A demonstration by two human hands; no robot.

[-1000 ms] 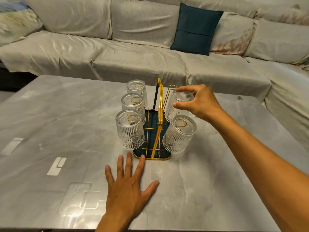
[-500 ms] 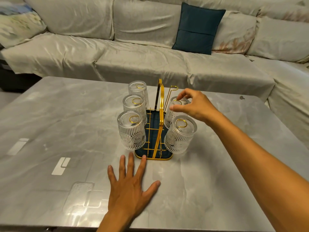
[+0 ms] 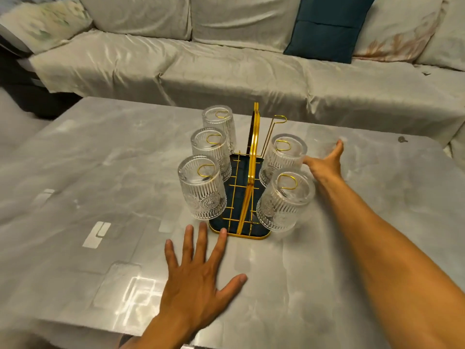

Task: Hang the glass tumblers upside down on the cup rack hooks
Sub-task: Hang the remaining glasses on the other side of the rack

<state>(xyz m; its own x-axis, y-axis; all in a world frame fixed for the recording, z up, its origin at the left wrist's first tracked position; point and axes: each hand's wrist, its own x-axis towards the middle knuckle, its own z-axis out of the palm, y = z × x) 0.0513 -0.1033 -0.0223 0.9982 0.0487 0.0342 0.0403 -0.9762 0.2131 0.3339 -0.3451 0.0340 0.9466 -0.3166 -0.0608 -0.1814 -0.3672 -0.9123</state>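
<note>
A gold wire cup rack [image 3: 254,137] with a dark blue tray stands mid-table. Three ribbed glass tumblers [image 3: 201,187] hang upside down on its left hooks and two [image 3: 285,200] on its right hooks. The back right hook [image 3: 279,119] is bare. A sixth tumbler [image 3: 322,141], blurred, stands on the table right of the rack. My right hand [image 3: 325,165] reaches to it with the thumb spread beside the glass; its fingers are partly hidden behind a hung tumbler. My left hand [image 3: 198,280] lies flat on the table in front of the rack, fingers apart.
The grey marble table [image 3: 100,172] carries the rack. Behind its far edge runs a sofa [image 3: 226,66] under a pale cover, with a dark teal cushion [image 3: 329,28]. A small dark speck [image 3: 402,139] lies at the far right of the table.
My right hand let go of the tumbler now hanging on the middle right hook and moved right and back to the loose tumbler. The left hand stayed flat.
</note>
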